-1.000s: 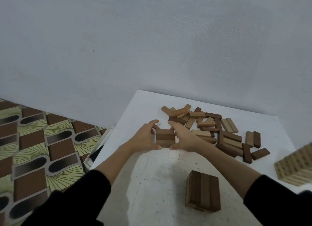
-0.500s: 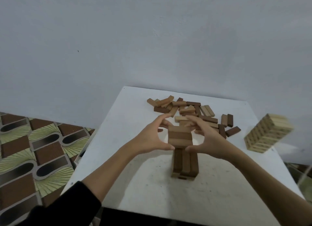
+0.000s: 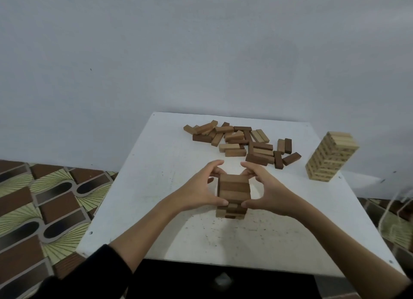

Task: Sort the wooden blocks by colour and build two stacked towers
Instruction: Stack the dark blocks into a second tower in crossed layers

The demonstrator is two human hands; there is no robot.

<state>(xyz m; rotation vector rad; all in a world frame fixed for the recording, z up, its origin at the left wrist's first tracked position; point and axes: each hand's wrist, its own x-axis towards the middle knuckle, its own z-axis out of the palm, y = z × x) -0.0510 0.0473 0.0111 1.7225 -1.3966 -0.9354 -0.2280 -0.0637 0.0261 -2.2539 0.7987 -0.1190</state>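
Gripping rectangular wooden layer (image 3: 234,188), both hands (image 3: 202,192) (image 3: 269,194).

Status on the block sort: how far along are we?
Done: a tall pale tower stands at the table's far right. In hand: left hand and right hand hold a layer of three brown blocks on the short brown tower. Left: a loose pile of mixed brown and lighter blocks, unsorted.

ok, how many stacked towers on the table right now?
2. A brown tower mid-table, held between the left hand and right hand; a pale tower at the far right edge.
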